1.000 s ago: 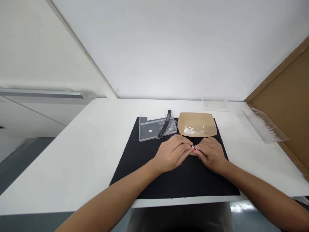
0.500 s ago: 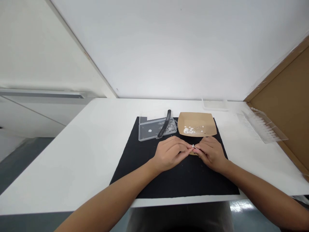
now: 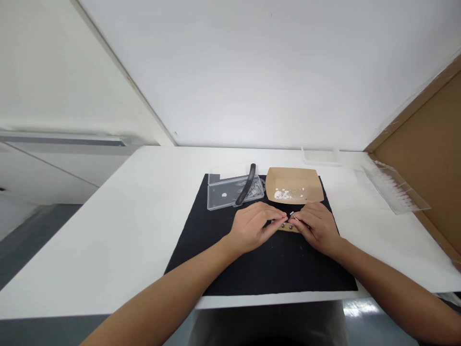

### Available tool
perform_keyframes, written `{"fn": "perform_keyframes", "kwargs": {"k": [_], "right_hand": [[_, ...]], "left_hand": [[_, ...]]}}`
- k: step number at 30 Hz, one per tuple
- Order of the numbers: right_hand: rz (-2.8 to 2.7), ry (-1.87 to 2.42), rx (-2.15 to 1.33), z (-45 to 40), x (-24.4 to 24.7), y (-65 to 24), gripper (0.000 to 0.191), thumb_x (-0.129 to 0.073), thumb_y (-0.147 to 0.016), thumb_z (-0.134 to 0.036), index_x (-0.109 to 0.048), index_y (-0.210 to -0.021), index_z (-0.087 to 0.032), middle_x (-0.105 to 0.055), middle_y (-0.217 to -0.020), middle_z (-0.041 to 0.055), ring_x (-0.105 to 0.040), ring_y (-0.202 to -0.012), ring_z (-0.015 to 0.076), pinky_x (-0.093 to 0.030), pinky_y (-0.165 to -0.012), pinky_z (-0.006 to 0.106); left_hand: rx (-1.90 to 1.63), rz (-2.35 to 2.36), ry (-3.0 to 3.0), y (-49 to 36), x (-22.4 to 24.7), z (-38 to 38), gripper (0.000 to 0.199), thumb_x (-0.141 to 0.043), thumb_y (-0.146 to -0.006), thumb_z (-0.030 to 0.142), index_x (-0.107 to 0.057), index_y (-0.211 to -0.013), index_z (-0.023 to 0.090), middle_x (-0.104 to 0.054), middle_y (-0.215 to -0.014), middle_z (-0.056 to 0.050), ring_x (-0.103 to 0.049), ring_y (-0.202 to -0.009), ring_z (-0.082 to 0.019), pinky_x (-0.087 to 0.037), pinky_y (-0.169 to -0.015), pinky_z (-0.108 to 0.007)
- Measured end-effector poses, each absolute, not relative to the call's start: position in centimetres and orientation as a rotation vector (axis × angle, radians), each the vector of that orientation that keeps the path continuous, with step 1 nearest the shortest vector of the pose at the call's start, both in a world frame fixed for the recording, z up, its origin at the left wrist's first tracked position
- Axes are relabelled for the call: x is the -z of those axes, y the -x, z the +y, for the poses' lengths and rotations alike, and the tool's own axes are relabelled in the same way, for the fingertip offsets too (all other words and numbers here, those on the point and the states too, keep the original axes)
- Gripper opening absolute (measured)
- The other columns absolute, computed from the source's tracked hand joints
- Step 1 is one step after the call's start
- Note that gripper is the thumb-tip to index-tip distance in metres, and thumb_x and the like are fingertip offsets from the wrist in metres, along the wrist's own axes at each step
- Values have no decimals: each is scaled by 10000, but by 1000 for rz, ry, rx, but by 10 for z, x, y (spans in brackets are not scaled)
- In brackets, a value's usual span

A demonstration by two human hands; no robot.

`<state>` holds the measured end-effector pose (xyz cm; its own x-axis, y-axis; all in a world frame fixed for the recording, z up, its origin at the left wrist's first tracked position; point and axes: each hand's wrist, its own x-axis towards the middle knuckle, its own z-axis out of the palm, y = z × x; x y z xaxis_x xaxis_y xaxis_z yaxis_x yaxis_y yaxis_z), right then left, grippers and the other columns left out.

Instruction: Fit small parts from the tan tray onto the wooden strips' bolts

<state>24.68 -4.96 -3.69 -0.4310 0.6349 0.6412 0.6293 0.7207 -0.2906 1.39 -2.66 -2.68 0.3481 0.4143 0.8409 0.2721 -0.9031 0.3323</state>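
Against a pale wall (image 3: 230, 72), over a white tabletop (image 3: 108, 230) and a black mat (image 3: 252, 274). Holds a small silvery piece with a white end (image 3: 292, 214) between thumb and fingertips of the right hand (image 3: 319, 228), just above a tan strip (image 3: 287, 229) with round metallic studs (image 3: 290, 226). Brings the fingertips of the left hand (image 3: 252, 230) close together near the strip's left part, with contents, if any, impossible to tell.

For good handling, seems best to pinch lightly and low on the silvery piece, with the white end in plain sight and unsqueezed. Best also to rest both wrists near the mat for steadiness, to turn the piece with fingertips only, and to avoid knocking the studs or tipping the strip.

Beyond the hands, near the mat's far edge: a brown paper tray (image 3: 309, 180) with white bits (image 3: 283, 194), and beside it, to the left, an open clear box (image 3: 216, 197) with a black curved handle (image 3: 246, 186) across it. Farther right, a clear pack (image 3: 392, 190).
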Motion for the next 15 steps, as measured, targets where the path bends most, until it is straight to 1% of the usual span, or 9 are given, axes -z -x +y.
{"fn": "perform_keyframes", "kwargs": {"k": [5,9,12,15], "right_hand": [[-2165,943,-13,-50,35,-247,118,-668,-1053,-251,-718,-955,-205,-757,-800,20,-638,-751,173,-434,-745,349],[-2163,935,-16,-51,33,-247,110,-673,-1051,-243,-717,-957,-207,-774,-823,21,-656,-762,173,-440,-749,348],[-2158,924,-19,-50,33,-246,94,-677,-1048,-233,-711,-964,-205,-774,-829,21,-657,-768,178,-439,-753,347],[-2161,921,-22,-50,33,-246,85,-672,-1046,-217,-706,-969,-204,-774,-837,23,-654,-770,183,-438,-754,345]], "left_hand": [[-1618,783,-2488,-9,27,-21,151,-745,-972,116,-701,-1096,188,-846,-1025,-47,-806,-887,-160,-651,-776,-266],[-1589,963,-2483,-5,30,-12,159,-727,-998,141,-737,-1151,186,-833,-1022,-46,-757,-784,-128,-614,-766,-251],[-1586,1084,-2450,-4,31,-4,120,-725,-1005,163,-759,-1118,184,-813,-953,-30,-705,-724,-119,-582,-746,-251],[-1597,1068,-2462,-3,32,6,45,-743,-996,194,-750,-1036,176,-804,-905,-26,-711,-793,-156,-579,-784,-285]]}}
